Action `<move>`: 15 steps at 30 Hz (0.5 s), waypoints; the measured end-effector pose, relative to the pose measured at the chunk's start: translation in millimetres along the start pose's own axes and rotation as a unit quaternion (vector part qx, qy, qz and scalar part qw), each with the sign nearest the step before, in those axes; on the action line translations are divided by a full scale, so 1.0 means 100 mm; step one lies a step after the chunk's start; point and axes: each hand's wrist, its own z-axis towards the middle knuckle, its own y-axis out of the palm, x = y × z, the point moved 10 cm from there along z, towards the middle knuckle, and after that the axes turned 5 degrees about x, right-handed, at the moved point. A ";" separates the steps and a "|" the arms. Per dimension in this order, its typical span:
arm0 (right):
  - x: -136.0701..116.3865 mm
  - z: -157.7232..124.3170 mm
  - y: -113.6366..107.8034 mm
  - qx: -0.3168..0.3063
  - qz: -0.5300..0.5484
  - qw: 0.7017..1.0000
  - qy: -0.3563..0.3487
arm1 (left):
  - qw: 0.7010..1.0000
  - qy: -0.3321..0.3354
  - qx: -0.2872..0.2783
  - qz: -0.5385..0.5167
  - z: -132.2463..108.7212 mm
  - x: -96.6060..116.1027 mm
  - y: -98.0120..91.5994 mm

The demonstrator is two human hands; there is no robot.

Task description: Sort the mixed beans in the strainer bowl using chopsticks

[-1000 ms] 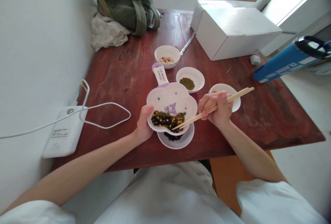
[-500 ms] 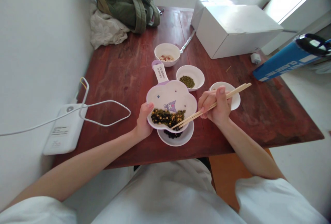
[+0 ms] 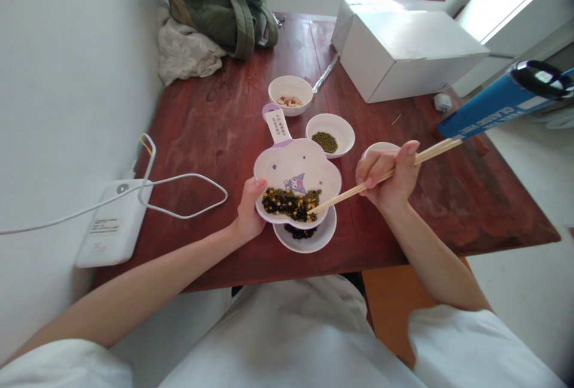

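Table (image 3: 201, 143), front edge near scalloped dish (image 3: 296, 180)

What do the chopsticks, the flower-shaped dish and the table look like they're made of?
Chopsticks: probably bamboo or wood, pale and unpainted-looking.
Flower-shaped dish: ceramic or plastic, I can't tell; its whitish surface looks smooth, edged in purple.
Table: likely wood, stained reddish brown with a slight sheen, showing grain-like streaks.

The bare left hand (image 3: 250, 208) grips, thumb (image 3: 256, 186) uppermost, left arm (image 3: 170, 273) extended; the bare right hand (image 3: 391, 180) pinches, fingers (image 3: 373, 168) curled.
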 end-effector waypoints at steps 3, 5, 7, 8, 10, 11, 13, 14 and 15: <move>-0.07 0.00 -0.02 -0.005 -0.027 0.999 -0.026 | 1.000 0.004 0.001 -0.003 0.01 0.00 -0.01; -0.08 -0.01 0.00 -0.021 -0.039 0.999 -0.031 | 1.000 0.007 0.002 -0.001 0.01 0.00 -0.01; -0.06 -0.02 0.03 -0.047 -0.040 0.998 -0.031 | 1.000 0.009 0.005 -0.001 0.02 0.00 -0.02; -0.05 -0.03 0.06 -0.065 -0.036 0.997 -0.029 | 1.000 0.009 0.008 -0.003 0.02 -0.01 -0.04; -0.03 -0.04 0.10 -0.098 -0.026 0.994 -0.028 | 1.000 0.007 0.015 -0.007 0.03 -0.03 -0.07; -0.02 -0.04 0.12 -0.109 -0.024 0.993 -0.025 | 1.000 0.008 0.020 -0.007 0.03 -0.04 -0.10; 0.01 -0.04 0.12 -0.115 -0.031 0.993 -0.018 | 0.999 0.012 0.031 0.001 0.04 -0.05 -0.15; 0.03 -0.03 0.11 -0.111 -0.037 0.993 -0.013 | 0.999 0.014 0.033 0.007 0.04 -0.06 -0.17; 0.04 -0.03 0.11 -0.107 -0.042 0.993 -0.007 | 0.999 0.017 0.032 0.013 0.04 -0.06 -0.18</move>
